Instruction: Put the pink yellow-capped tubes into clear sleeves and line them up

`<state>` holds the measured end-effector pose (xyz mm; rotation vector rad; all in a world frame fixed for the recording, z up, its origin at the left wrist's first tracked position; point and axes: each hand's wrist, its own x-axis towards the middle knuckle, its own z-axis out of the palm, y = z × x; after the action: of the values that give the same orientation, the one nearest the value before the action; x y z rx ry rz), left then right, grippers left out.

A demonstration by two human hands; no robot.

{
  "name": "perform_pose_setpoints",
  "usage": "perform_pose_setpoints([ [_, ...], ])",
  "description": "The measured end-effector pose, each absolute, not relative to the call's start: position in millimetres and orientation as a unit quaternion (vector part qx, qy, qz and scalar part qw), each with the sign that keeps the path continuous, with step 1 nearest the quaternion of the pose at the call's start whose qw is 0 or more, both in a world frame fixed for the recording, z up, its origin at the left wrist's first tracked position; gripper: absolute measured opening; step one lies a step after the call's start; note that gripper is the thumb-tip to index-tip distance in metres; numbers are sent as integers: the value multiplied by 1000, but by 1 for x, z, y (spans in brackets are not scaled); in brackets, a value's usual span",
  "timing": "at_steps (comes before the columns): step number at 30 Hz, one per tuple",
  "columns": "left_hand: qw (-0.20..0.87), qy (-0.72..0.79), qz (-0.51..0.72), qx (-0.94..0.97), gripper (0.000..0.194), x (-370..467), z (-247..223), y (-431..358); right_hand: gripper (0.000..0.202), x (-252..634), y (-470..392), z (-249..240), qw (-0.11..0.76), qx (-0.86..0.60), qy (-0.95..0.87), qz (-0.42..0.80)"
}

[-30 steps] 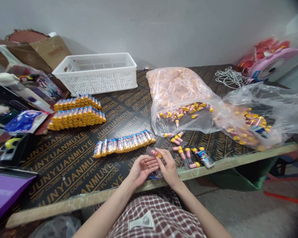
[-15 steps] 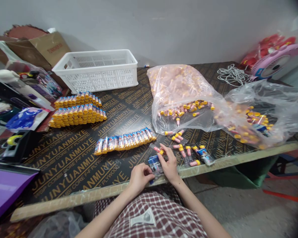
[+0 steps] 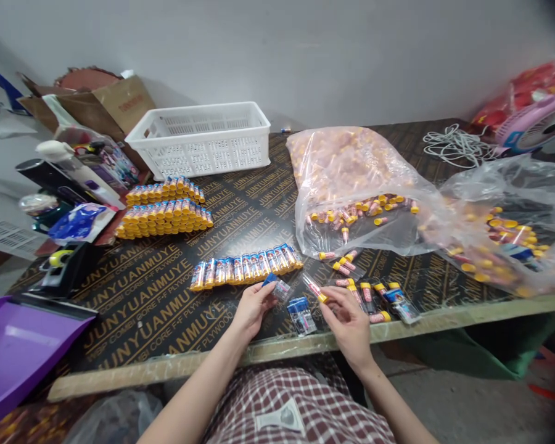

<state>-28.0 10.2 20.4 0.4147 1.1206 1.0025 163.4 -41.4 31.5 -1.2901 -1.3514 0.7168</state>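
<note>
My left hand (image 3: 254, 308) pinches a small clear packet with a blue top (image 3: 281, 288) above the table. A pink tube with a yellow cap (image 3: 313, 288) is between the fingers of my right hand (image 3: 349, 317), its clear end pointing up and left. Between the hands, a small stack of blue-topped packets (image 3: 300, 316) lies near the table edge. Behind them runs a row of blue-wrapped tubes with yellow caps (image 3: 245, 267). Loose capped tubes (image 3: 366, 293) lie just right of my right hand, beside a blue-wrapped one (image 3: 401, 302).
A white basket (image 3: 203, 142) stands at the back, with stacked wrapped tubes (image 3: 166, 213) in front. Two plastic bags of tubes (image 3: 351, 160) (image 3: 504, 240) cover the right side. A purple dustpan (image 3: 23, 351) is at left; a pink fan (image 3: 536, 126) is at far right.
My left hand has lifted a packet off the stack and moved up and left. My right hand has moved right, away from the stack, with the tube. The view has shifted left.
</note>
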Motion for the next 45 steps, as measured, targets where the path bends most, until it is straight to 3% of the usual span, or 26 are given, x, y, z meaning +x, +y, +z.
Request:
perform_pose_setpoints([
  [17, 685, 529, 501, -3, 17, -16, 25, 13, 47, 143, -61, 35, 508, -468, -705, 158],
  [30, 720, 471, 470, 196, 33, -11, 33, 0, 39, 150, -55, 20, 475, -450, -709, 265],
  [38, 769, 429, 350, 320, 37, -3, 44, -14, 81, 157, -42, 22, 464, -443, -708, 295],
  [45, 784, 417, 324, 325, 33, 3, 37, -20, 83, 162, -41, 23, 424, -396, -715, 390],
])
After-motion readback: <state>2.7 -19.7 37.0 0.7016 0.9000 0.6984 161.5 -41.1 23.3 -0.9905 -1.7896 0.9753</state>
